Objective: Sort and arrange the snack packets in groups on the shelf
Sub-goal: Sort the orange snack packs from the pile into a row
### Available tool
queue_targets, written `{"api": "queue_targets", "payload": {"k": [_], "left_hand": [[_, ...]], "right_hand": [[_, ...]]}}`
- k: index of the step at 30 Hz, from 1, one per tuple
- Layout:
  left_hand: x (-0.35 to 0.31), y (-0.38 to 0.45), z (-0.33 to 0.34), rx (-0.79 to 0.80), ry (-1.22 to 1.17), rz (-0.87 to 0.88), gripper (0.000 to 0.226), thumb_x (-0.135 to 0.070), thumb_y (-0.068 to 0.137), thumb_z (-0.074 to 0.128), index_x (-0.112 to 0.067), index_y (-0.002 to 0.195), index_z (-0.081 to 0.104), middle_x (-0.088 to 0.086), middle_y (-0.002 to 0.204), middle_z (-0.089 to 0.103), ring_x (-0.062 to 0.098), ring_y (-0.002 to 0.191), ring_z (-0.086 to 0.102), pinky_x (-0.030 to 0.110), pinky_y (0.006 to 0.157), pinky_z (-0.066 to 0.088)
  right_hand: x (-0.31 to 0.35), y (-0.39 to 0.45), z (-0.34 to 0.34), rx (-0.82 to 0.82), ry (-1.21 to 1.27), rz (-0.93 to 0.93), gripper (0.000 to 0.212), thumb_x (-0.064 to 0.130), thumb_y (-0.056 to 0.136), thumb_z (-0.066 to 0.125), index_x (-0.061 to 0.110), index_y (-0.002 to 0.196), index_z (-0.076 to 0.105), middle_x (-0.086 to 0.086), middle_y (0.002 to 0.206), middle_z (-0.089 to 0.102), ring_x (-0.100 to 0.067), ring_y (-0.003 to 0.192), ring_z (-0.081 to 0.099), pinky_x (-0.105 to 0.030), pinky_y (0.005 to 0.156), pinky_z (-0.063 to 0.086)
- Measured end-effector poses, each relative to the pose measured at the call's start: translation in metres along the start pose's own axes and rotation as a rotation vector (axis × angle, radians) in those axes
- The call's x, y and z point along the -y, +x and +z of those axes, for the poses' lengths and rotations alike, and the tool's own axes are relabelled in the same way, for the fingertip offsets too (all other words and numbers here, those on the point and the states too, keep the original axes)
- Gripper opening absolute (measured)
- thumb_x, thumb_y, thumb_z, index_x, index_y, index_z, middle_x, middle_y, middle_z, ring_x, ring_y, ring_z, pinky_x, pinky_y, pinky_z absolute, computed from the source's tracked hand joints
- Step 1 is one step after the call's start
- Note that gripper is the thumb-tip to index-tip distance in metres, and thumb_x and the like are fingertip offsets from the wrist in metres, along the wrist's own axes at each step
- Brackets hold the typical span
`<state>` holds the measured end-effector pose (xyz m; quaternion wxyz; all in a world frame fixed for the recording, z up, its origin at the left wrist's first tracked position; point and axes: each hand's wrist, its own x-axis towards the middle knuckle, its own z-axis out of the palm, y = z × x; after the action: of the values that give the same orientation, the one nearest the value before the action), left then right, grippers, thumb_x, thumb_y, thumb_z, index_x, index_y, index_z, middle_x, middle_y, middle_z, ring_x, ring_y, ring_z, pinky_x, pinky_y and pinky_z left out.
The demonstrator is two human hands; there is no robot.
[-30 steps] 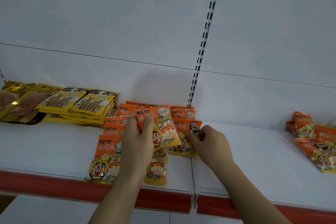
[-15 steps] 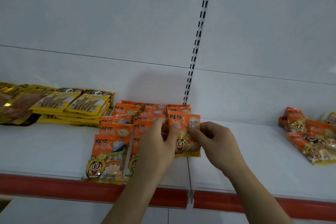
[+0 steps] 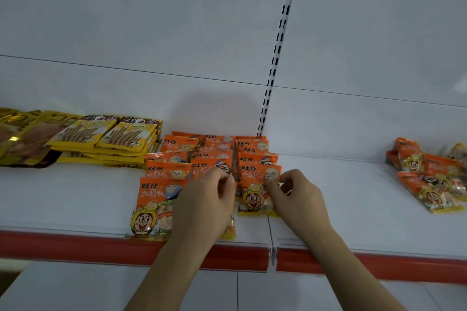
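Observation:
Orange snack packets lie in three overlapping columns on the white shelf [image 3: 75, 197]. The front packet of the right column [image 3: 252, 194] lies flat with a cartoon face on it. My left hand [image 3: 209, 202] has curled fingers whose tips meet that packet's upper left edge, and it hides most of the middle column's front packet. On the packet's upper right edge, my right hand [image 3: 298, 194] pinches with thumb and forefinger. The left column's front packet [image 3: 156, 204] reaches the shelf's front edge.
Stacks of yellow stick-snack packets [image 3: 121, 134] sit left of the orange columns, with gold packets [image 3: 22, 139] at the far left. A loose pile of orange packets [image 3: 429, 179] lies at the right. A red strip [image 3: 75, 247] runs along the shelf front, and a slotted upright [image 3: 278, 45] rises behind.
The orange packet held up a second ago has moved right and now lies at the front of the right column. Both hands have lowered onto its edges.

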<state>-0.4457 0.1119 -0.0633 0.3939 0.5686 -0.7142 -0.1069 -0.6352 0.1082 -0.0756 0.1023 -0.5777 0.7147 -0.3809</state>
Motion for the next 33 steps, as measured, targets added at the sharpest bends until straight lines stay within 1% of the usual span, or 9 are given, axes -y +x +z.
{"api": "queue_targets", "payload": {"k": [2,5,9,11,14,21,26,30,33], "left_hand": [[-0.007,0.002,0.001,-0.009,-0.029,0.043,0.020,-0.035,0.102,0.051,-0.024,0.096,0.067,-0.015,0.074,0.063,0.001,0.065,0.060,0.022,0.058,0.054],[-0.024,0.005,0.010,-0.023,-0.048,0.146,0.024,-0.037,0.098,0.048,-0.023,0.100,0.067,-0.014,0.082,0.063,0.003,0.073,0.060,0.024,0.064,0.056],[-0.056,0.003,0.034,-0.022,-0.039,0.225,0.025,-0.034,0.100,0.056,-0.018,0.115,0.067,-0.007,0.105,0.066,0.012,0.096,0.062,0.021,0.077,0.048],[-0.076,0.000,0.049,-0.015,-0.053,0.246,0.029,-0.028,0.099,0.063,-0.015,0.125,0.065,-0.002,0.120,0.067,0.017,0.108,0.063,0.027,0.087,0.052],[-0.114,-0.004,0.078,0.016,-0.050,0.302,0.033,-0.028,0.099,0.063,-0.014,0.129,0.064,0.001,0.127,0.067,0.022,0.116,0.063,0.036,0.096,0.053],[-0.222,-0.011,0.175,0.154,-0.057,0.320,0.040,-0.038,0.104,0.050,-0.021,0.140,0.055,-0.005,0.139,0.057,0.016,0.127,0.052,0.028,0.104,0.041],[-0.287,-0.006,0.250,0.254,0.043,0.246,0.041,-0.042,0.105,0.046,-0.021,0.140,0.054,-0.004,0.137,0.056,0.017,0.124,0.052,0.028,0.098,0.043],[-0.318,0.004,0.290,0.365,0.126,0.087,0.036,-0.045,0.103,0.047,-0.018,0.125,0.057,0.001,0.120,0.065,0.021,0.107,0.060,0.033,0.082,0.048],[-0.329,0.014,0.310,0.385,0.037,-0.109,0.035,-0.044,0.099,0.056,-0.016,0.119,0.057,0.004,0.112,0.070,0.027,0.102,0.066,0.036,0.081,0.053]], "right_hand": [[-0.003,-0.002,-0.007,-0.030,-0.014,-0.010,0.039,0.061,0.091,0.056,0.024,0.102,0.056,0.011,0.083,0.064,-0.006,0.072,0.062,-0.030,0.065,0.053],[-0.012,-0.005,-0.022,-0.089,-0.083,-0.086,0.032,0.050,0.093,0.060,0.022,0.108,0.060,0.012,0.091,0.062,-0.005,0.079,0.059,-0.024,0.069,0.047],[-0.032,-0.008,-0.052,-0.216,-0.162,-0.178,0.027,0.041,0.094,0.062,0.018,0.109,0.065,0.008,0.102,0.065,-0.014,0.097,0.059,-0.024,0.077,0.041],[-0.049,-0.007,-0.071,-0.256,-0.206,-0.186,0.028,0.039,0.094,0.062,0.017,0.111,0.066,0.006,0.108,0.067,-0.017,0.104,0.058,-0.025,0.079,0.043],[-0.085,-0.004,-0.105,-0.311,-0.261,-0.185,0.029,0.037,0.094,0.063,0.016,0.113,0.066,0.002,0.110,0.068,-0.022,0.107,0.058,-0.034,0.081,0.049],[-0.208,0.018,-0.194,-0.352,-0.394,-0.097,0.028,0.032,0.090,0.068,0.012,0.110,0.067,-0.007,0.106,0.067,-0.033,0.104,0.056,-0.043,0.082,0.049],[-0.278,0.052,-0.242,-0.238,-0.451,-0.048,0.035,0.038,0.093,0.064,0.010,0.115,0.068,-0.011,0.112,0.069,-0.038,0.108,0.057,-0.045,0.087,0.049],[-0.305,0.074,-0.249,-0.179,-0.473,-0.110,0.032,0.041,0.090,0.059,0.010,0.094,0.066,-0.014,0.091,0.070,-0.040,0.090,0.062,-0.045,0.072,0.050],[-0.311,0.083,-0.247,-0.063,-0.439,-0.120,0.027,0.036,0.094,0.054,0.013,0.102,0.065,-0.011,0.100,0.068,-0.037,0.099,0.057,-0.040,0.075,0.046]]}}
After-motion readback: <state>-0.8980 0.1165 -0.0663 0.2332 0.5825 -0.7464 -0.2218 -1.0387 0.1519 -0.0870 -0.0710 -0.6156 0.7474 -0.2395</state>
